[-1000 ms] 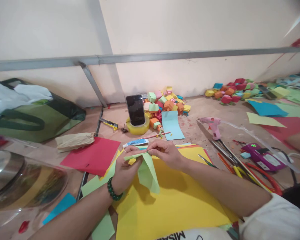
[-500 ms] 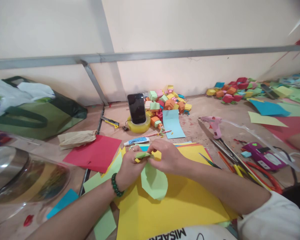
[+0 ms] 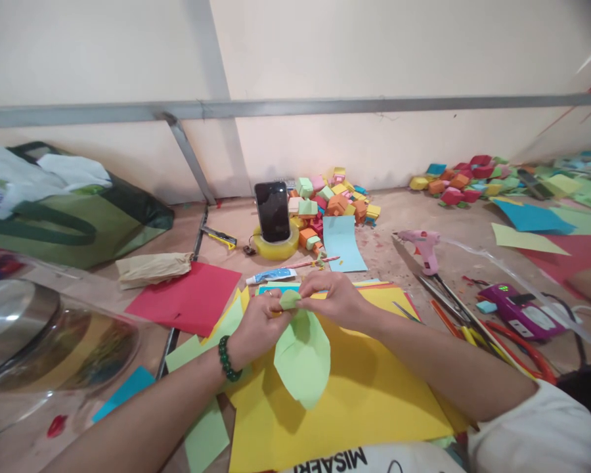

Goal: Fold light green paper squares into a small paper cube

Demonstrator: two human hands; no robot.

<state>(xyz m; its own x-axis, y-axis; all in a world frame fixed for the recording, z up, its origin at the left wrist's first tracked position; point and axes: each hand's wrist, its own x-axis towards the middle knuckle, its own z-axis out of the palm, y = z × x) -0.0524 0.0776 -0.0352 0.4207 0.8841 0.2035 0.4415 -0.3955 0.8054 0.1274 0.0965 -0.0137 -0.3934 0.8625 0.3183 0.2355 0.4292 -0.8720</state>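
A light green paper piece (image 3: pixel 304 361) hangs from both hands above large yellow sheets (image 3: pixel 374 401). Its top edge is folded over between the fingers. My left hand (image 3: pixel 261 325), with a green bead bracelet at the wrist, is closed on the left side of that fold. My right hand (image 3: pixel 337 301) pinches the fold from the right, the fingertips of both hands nearly touching. Scissors (image 3: pixel 406 311) lie on the yellow sheets, partly behind the right forearm.
Ahead are a phone (image 3: pixel 272 211) on a tape roll, a pile of small paper boxes (image 3: pixel 337 203) and a light blue sheet (image 3: pixel 343 243). A pink glue gun (image 3: pixel 425 249) and purple power strip (image 3: pixel 525 312) lie right, a clear jar (image 3: pixel 79 341) left. Another person's arm shows far right.
The green paper has turned so its folded top faces the camera more and its lower part hangs slightly lower. Both hands have shifted a little with it and keep their hold.
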